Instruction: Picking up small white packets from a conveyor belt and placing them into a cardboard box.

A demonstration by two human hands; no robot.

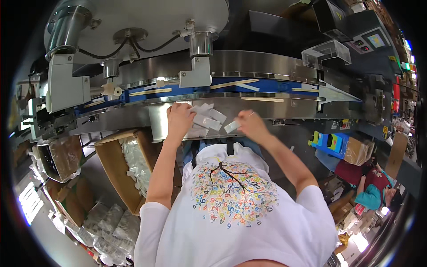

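Several small flat white packets (pixel 206 122) lie in a loose pile on the steel ledge (pixel 158 120) in front of me. At the pile's left edge is my left hand (pixel 179 119), its fingers bent and closed on a packet there; how much it grips is partly hidden. To the right of the pile, my right hand (pixel 253 125) pinches one white packet (pixel 231 127) by its end, slightly blurred. Just beyond the ledge runs a blue conveyor (pixel 187 88) carrying pale wooden chopsticks (pixel 233 83) and white packets (pixel 248 87) in its slots.
Machine heads (pixel 195 73) hang over the conveyor at left. A lone chopstick pair (pixel 262 99) lies on the conveyor's near rail. An open cardboard box (pixel 111 167) of clear-wrapped packets stands at left. Right, a person in teal sleeves (pixel 369 196) sits by a blue bin (pixel 331 143).
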